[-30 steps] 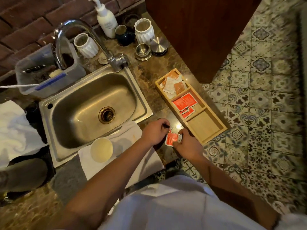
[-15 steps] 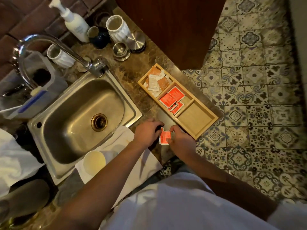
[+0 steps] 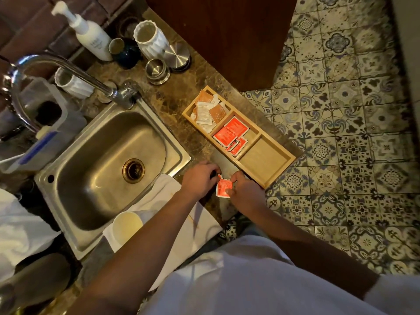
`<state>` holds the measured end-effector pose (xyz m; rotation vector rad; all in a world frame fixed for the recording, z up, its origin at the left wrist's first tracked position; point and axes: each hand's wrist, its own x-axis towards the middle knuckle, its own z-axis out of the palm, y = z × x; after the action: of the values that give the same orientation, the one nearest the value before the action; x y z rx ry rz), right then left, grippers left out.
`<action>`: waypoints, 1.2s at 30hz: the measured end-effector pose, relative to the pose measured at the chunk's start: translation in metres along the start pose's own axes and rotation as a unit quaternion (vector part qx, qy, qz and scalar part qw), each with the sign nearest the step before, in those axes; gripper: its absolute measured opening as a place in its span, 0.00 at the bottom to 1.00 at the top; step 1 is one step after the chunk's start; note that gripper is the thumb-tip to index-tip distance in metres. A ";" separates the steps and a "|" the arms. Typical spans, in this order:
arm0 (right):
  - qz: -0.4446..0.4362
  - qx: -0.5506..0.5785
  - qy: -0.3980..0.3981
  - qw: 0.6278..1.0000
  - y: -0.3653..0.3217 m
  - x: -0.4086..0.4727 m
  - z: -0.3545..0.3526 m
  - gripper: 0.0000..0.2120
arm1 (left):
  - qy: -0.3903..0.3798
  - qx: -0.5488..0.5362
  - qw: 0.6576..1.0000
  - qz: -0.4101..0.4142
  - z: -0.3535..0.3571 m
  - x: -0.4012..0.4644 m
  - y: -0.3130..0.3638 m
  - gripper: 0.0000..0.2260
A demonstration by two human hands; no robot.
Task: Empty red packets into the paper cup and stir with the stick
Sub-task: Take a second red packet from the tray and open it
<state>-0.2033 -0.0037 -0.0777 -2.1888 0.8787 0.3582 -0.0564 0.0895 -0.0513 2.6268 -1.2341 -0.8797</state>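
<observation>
I hold one red packet (image 3: 223,188) between both hands, just above the counter near its front edge. My left hand (image 3: 198,179) pinches its top left corner and my right hand (image 3: 244,189) grips its right side. More red packets (image 3: 230,133) lie in the middle compartment of a wooden tray (image 3: 281,170). The paper cup (image 3: 126,226) stands open on a white cloth (image 3: 202,226) beside the sink's front edge, left of my left forearm. No stick is visible.
A steel sink (image 3: 102,160) with a curved tap (image 3: 56,67) fills the left. White and brown sachets (image 3: 208,109) fill the tray's far compartment. A pump bottle (image 3: 91,35), white ribbed cups (image 3: 150,39) and steel tins (image 3: 156,69) stand at the back. Patterned floor tiles (image 3: 341,133) lie right.
The view has shifted, so everything sits lower and left. Both hands stay on the red packet, with my fingers drawn in at its top edge.
</observation>
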 end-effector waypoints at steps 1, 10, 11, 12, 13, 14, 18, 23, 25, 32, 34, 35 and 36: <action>0.000 0.002 -0.002 1.000 0.000 0.000 0.000 0.14 | 0.000 0.001 1.000 0.001 0.000 0.000 0.000 0.09; -0.002 -0.011 -0.001 1.000 0.000 0.000 0.000 0.08 | 0.010 -0.006 1.000 -0.003 0.001 -0.004 0.000 0.05; -0.001 -0.011 -0.001 1.000 -0.001 0.000 0.000 0.08 | 0.010 -0.012 1.000 -0.004 0.000 -0.005 -0.001 0.05; -0.001 -0.013 0.000 1.000 -0.001 -0.001 0.000 0.08 | 0.011 -0.017 1.000 -0.006 -0.001 -0.006 -0.002 0.04; -0.001 -0.015 0.000 1.000 -0.001 -0.001 0.000 0.08 | 0.011 -0.022 1.000 -0.012 -0.001 -0.008 -0.003 0.04; -0.002 -0.018 -0.002 1.000 -0.002 -0.001 0.000 0.07 | 0.012 -0.026 0.999 -0.019 -0.002 -0.010 -0.004 0.03; 0.002 -0.026 -0.015 1.000 -0.004 -0.002 -0.003 0.07 | 0.017 -0.043 0.998 -0.051 -0.003 -0.018 -0.008 0.03; 0.023 -0.031 -0.059 0.998 -0.009 -0.001 -0.011 0.09 | 0.037 -0.069 0.994 -0.078 -0.005 -0.030 -0.010 0.04; 0.018 -0.007 -0.085 0.996 -0.010 0.001 -0.015 0.10 | 0.041 -0.085 0.992 -0.087 -0.007 -0.037 -0.011 0.04; -0.049 0.047 -0.135 0.989 -0.025 0.006 -0.039 0.13 | 0.115 -0.129 0.978 -0.119 -0.025 -0.064 -0.011 0.04; -0.057 0.072 -0.129 0.987 -0.032 0.006 -0.047 0.13 | 0.140 -0.145 0.971 -0.131 -0.035 -0.073 -0.011 0.03; -0.065 0.079 -0.129 0.986 -0.037 0.006 -0.051 0.13 | 0.154 -0.158 0.965 -0.141 -0.039 -0.079 -0.012 0.03; -0.075 0.084 -0.131 0.985 -0.042 0.005 -0.054 0.13 | 0.168 -0.172 0.959 -0.151 -0.042 -0.085 -0.013 0.03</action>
<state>-0.1722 -0.0248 -0.0204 -1.9834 0.5753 0.4676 -0.0672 0.1541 0.0183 2.5642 -0.5515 -0.5798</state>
